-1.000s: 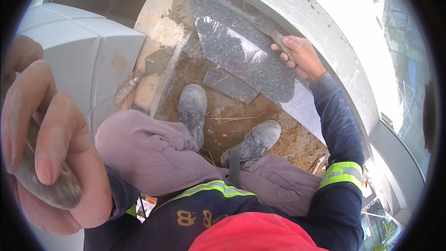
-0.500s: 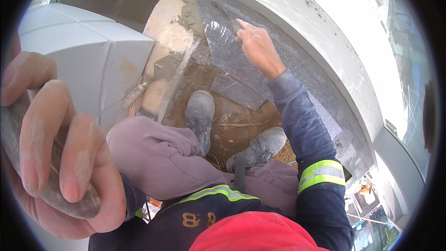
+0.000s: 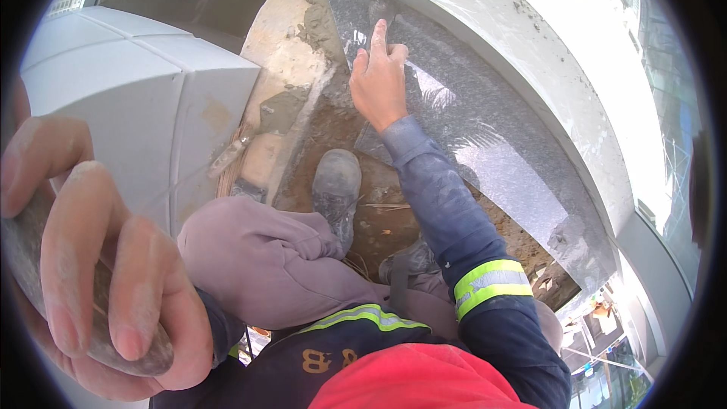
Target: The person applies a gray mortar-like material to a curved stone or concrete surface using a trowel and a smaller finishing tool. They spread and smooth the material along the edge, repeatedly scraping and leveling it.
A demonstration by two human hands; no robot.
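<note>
Close to the camera on the left, my left hand (image 3: pixel 163 295) is closed around a thick grey handle-like piece (image 3: pixel 140 356) with a rounded, worn end; its rest is out of view. My right hand (image 3: pixel 381 87) reaches forward over a dark polished stone slab (image 3: pixel 485 129), index finger stretched ahead. It grips a trowel, whose handle is hidden by the hand; the narrow blade (image 3: pixel 382 7) shows faintly past the fingertip against the slab. A smaller dark stone piece (image 3: pixel 370 142) lies partly behind my right forearm.
Grey mortar (image 3: pixel 322 23) lies along the slab's left edge, with another patch (image 3: pixel 282 111) nearer. White panels (image 3: pixel 144 91) stand at left. A pale curb (image 3: pixel 575 106) bounds the slab on the right. My shoes (image 3: pixel 337 185) stand on brown soil (image 3: pixel 379 221).
My right hand has moved left and slightly nearer, turning so the trowel points more straight ahead. The right forearm now covers part of the small stone piece. My left hand keeps its grip.
</note>
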